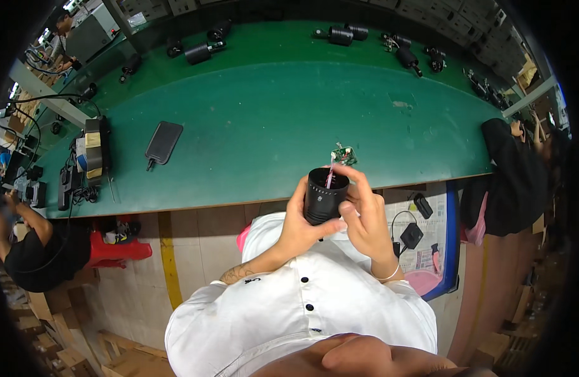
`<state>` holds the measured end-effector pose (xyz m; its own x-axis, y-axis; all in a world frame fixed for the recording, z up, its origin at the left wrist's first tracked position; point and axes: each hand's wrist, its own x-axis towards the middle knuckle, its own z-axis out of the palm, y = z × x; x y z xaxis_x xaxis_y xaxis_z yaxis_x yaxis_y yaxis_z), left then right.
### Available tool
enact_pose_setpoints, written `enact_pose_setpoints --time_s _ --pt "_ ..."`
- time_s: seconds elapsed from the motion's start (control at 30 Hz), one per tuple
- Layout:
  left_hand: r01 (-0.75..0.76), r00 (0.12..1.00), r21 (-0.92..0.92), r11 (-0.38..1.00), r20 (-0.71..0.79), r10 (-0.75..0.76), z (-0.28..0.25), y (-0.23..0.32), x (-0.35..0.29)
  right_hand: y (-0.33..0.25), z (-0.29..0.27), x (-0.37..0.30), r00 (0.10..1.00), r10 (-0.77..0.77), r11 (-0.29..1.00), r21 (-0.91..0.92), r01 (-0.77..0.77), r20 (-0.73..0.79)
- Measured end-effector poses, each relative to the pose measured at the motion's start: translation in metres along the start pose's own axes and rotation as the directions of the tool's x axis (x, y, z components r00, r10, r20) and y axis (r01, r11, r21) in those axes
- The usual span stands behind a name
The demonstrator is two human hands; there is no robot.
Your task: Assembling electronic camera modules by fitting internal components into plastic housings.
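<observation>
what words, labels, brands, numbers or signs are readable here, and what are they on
None is clear enough to quote.
Black cylinder: small pale marks below the rim and a pale emblem, too small to read.
Newspaper in the blue tray: print too small to read.
Background: any lettering is too small or blurred.

Beside the green workbench, a yellow stripe crosses pale floor tiles.

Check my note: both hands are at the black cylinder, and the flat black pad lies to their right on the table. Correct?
Not quite: the head view shows the flat black pad lying to the left of the left hand. The rest stands.
</observation>
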<state>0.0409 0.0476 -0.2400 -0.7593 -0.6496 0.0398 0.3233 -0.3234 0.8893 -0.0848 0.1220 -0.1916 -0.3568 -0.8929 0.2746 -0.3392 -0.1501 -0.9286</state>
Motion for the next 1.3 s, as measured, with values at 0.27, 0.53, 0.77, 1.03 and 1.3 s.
enact_pose_setpoints --time_s 0.27,0.53,0.77,1.03,1.3 --pt "-0.051 0.98 -0.266 0.963 0.174 0.1 0.0 -0.002 -0.012 0.017 -0.029 -0.002 0.929 0.23 0.931 0.343 -0.123 -0.289" --pt "-0.285 0.948 0.188 0.94 0.2 0.248 -0.008 -0.007 -0.021 0.075 -0.043 0.01 0.986 0.117 0.757 0.632 -0.167 0.121" --pt "-0.453 0.889 0.522 0.722 0.33 0.318 -0.017 0.01 -0.007 0.084 -0.043 0.007 0.973 0.175 0.754 0.615 -0.231 0.152" --pt "0.108 0.951 0.028 0.994 0.29 -0.111 -0.023 0.003 -0.002 0.08 -0.031 0.018 0.993 0.119 0.567 0.821 -0.074 0.007" --pt "0.483 0.747 -0.641 0.596 0.657 0.1 -0.033 -0.046 0.026 0.088 -0.019 0.038 0.964 -0.047 -0.13 0.955 -0.267 0.263"
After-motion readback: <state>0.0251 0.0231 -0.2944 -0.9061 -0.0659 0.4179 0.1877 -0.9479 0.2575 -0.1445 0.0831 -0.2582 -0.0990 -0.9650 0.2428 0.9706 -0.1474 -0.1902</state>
